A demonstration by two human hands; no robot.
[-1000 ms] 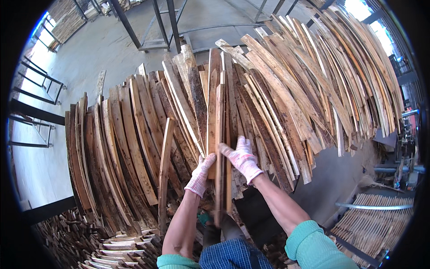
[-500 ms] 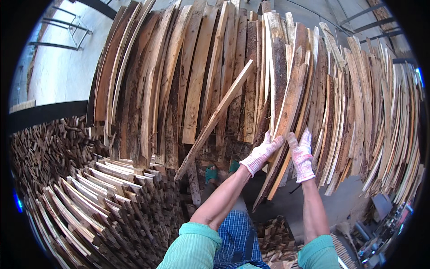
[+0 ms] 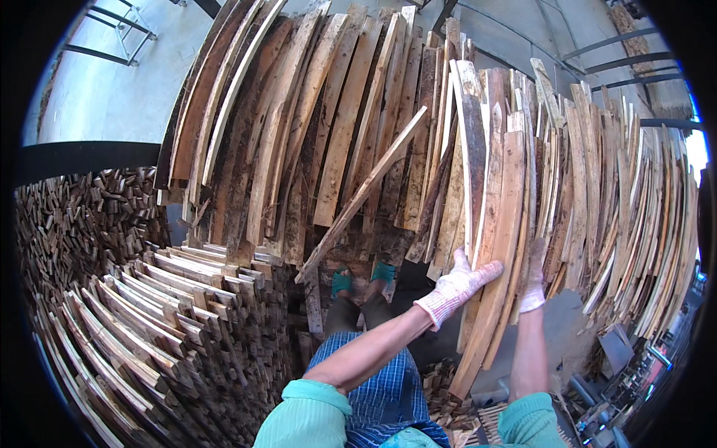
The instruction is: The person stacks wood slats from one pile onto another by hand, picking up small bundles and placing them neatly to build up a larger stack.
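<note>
Between my two gloved hands, a small bundle of long wooden boards (image 3: 502,224) stands tilted with its near end hanging past the pile's edge. My left hand (image 3: 457,287), in a whitish-pink knit glove, is closed on the bundle's left side, its thumb pointing up and a finger lying over the front board. At the bundle's right side my right hand (image 3: 533,282) presses against the edges; its fingers are partly hidden and slightly blurred. A single thin strip of wood (image 3: 366,190) lies slantwise across the pile to the left of my hands.
A broad pile of rough boards (image 3: 340,142) spreads before me. Stacked wooden strips (image 3: 134,321) rise at my left, with cut wood pieces (image 3: 89,224) behind them. A black metal bar (image 3: 89,157) runs at the left. Machinery (image 3: 620,396) stands at the lower right.
The bundle and both hands have shifted right and nearer to me. The boards' lower ends now hang further toward me. My view has moved slightly, showing more of my feet.
</note>
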